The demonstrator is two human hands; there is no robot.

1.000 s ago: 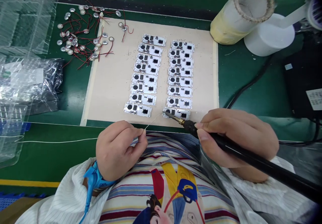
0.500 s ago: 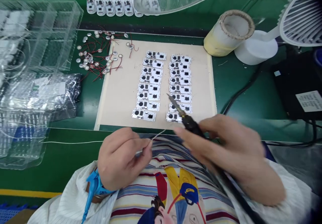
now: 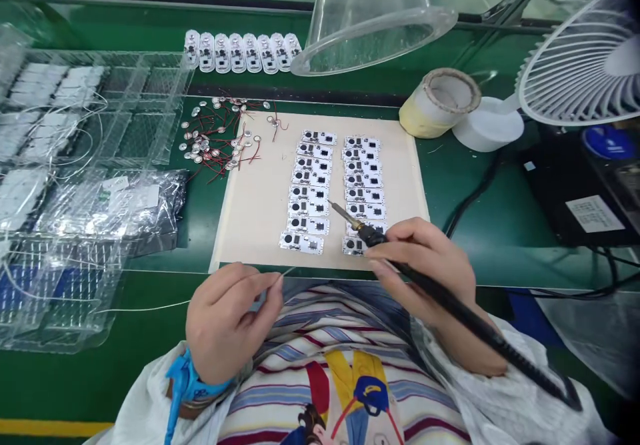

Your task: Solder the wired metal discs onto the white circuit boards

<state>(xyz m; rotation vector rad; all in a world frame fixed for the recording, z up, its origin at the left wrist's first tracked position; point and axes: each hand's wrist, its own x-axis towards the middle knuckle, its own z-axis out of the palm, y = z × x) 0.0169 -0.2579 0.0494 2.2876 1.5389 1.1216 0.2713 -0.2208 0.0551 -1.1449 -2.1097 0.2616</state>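
My left hand (image 3: 233, 321) pinches a thin strand of solder wire (image 3: 150, 309) between thumb and forefinger; its short end pokes out to the right, and the rest trails left. A blue wrist strap (image 3: 193, 381) circles that wrist. In my right hand (image 3: 430, 278) is a soldering iron (image 3: 370, 233), held like a pen. Its tip points up and left, over or near the right end of the left column of white circuit boards (image 3: 309, 193); whether it touches one I cannot tell. A second column of circuit boards (image 3: 364, 195) lies beside it on a beige mat (image 3: 255, 211).
Small round metal discs with red wires (image 3: 203, 145) lie in a heap at the mat's upper left. Clear plastic trays (image 3: 135, 118) fill the left side. A clear funnel-shaped hood (image 3: 375, 38) hangs above; a cardboard-like roll (image 3: 440, 101), fan (image 3: 585, 65) and black box (image 3: 575, 191) stand right.
The camera view has shifted. My right hand and the iron have moved left relative to the boards, the tip going from the right column toward the left one. My left hand still pinches the wire.
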